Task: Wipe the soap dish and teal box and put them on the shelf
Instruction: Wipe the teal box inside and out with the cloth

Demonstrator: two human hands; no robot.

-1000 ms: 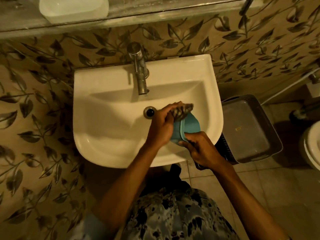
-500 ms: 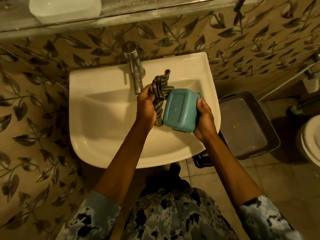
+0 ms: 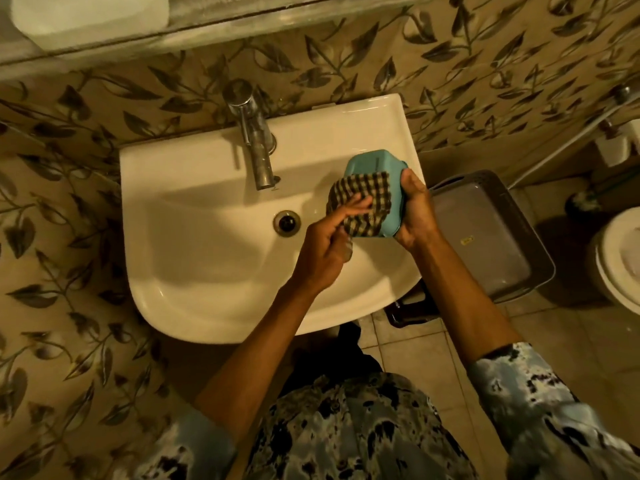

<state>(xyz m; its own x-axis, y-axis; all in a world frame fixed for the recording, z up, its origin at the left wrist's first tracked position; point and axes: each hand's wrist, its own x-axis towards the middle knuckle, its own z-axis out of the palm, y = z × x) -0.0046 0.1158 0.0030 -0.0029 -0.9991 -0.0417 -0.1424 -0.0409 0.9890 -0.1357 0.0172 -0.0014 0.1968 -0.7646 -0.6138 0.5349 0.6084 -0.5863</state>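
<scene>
- Two bare hands work over the right half of a white sink (image 3: pixel 156 209), with the teal box (image 3: pixel 372 164) held between them above the basin.
- The right hand (image 3: pixel 417 211) grips the teal box by its right side, fingers curled round the edge and the thumb up near the top corner.
- The box is tilted, its far end raised toward the wall and its near end dipping toward the person.
- A checked cloth (image 3: pixel 363 194) in dark and pale squares covers most of the face of the box that is turned to the camera.
- The left hand (image 3: pixel 323 252) reaches in from the lower left; its fingers (image 3: pixel 355 206) lie straight and spread a little, pressing the cloth flat against the box.
- A blurred end of the cloth shows under that hand's palm; I cannot tell whether the lower fingers curl on it.
- A metal tap (image 3: pixel 258 150) stands at the back of the sink, left of the box, with the drain (image 3: pixel 286 221) just beside the left hand's fingers.
- On the shelf (image 3: pixel 242 27) above the sink, at the top left, sits a white container (image 3: pixel 90 15), well apart from the box.
- A grey bin (image 3: pixel 485 244) stands on the tiled floor to the right of the sink, and the rim of a toilet (image 3: pixel 616 265) shows at the right edge.
</scene>
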